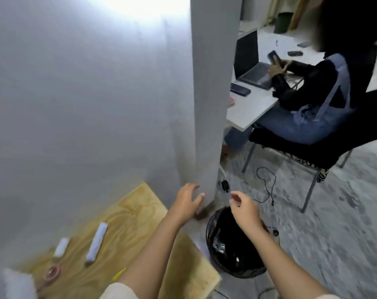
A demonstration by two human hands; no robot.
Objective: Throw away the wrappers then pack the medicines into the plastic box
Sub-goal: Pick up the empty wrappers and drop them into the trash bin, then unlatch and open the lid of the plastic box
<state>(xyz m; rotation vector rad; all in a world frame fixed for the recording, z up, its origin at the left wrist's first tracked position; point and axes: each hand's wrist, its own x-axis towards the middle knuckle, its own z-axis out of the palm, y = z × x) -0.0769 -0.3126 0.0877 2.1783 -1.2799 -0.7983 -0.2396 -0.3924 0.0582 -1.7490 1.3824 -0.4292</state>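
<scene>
Hands over bin [213, 229]
Right hand [244, 209] above bin, fingers [235, 196] curled, empty; wrappers [218, 244] inside, below; left hand [186, 201] spread beside it.

2 white medicine boxes [96, 241] | flat on wooden table [140, 216] | wrappers [218, 244] in black bin [232, 268]

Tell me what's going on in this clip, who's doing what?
A person stands at a wooden table, both arms stretched toward a black-lined bin on the floor. The right hand hovers over the bin's mouth, fingers loosely curled; the left hand is spread open beside it. Neither visibly holds anything. Something crumpled and clear lies inside the bin. Two white packets remain on the table. No plastic box is identifiable.
</scene>
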